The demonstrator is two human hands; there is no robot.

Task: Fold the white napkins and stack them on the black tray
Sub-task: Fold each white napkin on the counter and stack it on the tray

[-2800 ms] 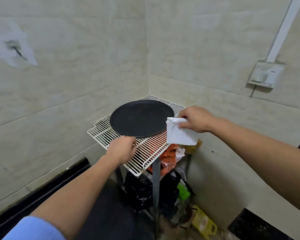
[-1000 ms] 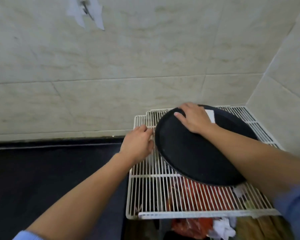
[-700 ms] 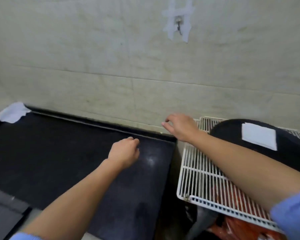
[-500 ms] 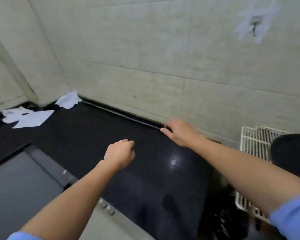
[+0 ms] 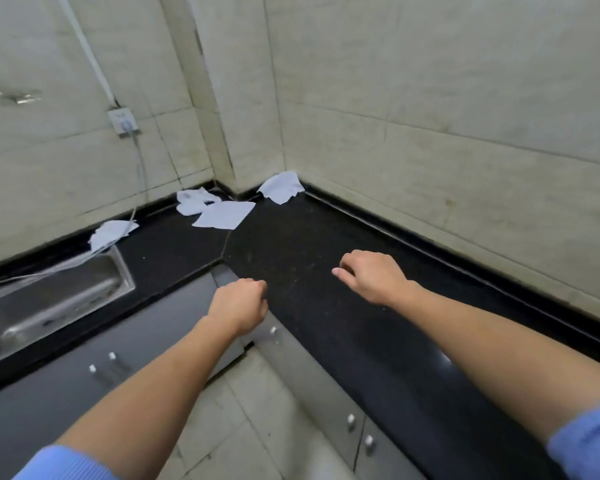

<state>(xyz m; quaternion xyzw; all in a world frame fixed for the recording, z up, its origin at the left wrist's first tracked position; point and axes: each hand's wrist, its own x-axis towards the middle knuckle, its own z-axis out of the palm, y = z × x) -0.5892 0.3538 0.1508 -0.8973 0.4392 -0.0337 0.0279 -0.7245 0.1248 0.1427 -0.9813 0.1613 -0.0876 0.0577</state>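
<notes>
**Loose napkins, a sink close by**

Both grips hover over the black counter (image 5: 326, 237) and hold nothing. The left grip (image 5: 238, 306) and right grip (image 5: 371, 277) have their fingers loosely curled. The napkins lie well ahead, toward the far corner:

- a flat napkin (image 5: 222, 214)
- a crumpled napkin (image 5: 193, 200) touching it
- a corner napkin (image 5: 281, 187) against the wall
- a sink-side napkin (image 5: 111, 232) at the sink (image 5: 127, 275) rim, where a cord (image 5: 138, 168) runs down

The sink-side napkin may slip into the basin, or snag the cord if tugged. The crumpled napkin will likely fold crooked and stack unevenly. The tray is out of view, so a fold could spring open on the carry.
</notes>
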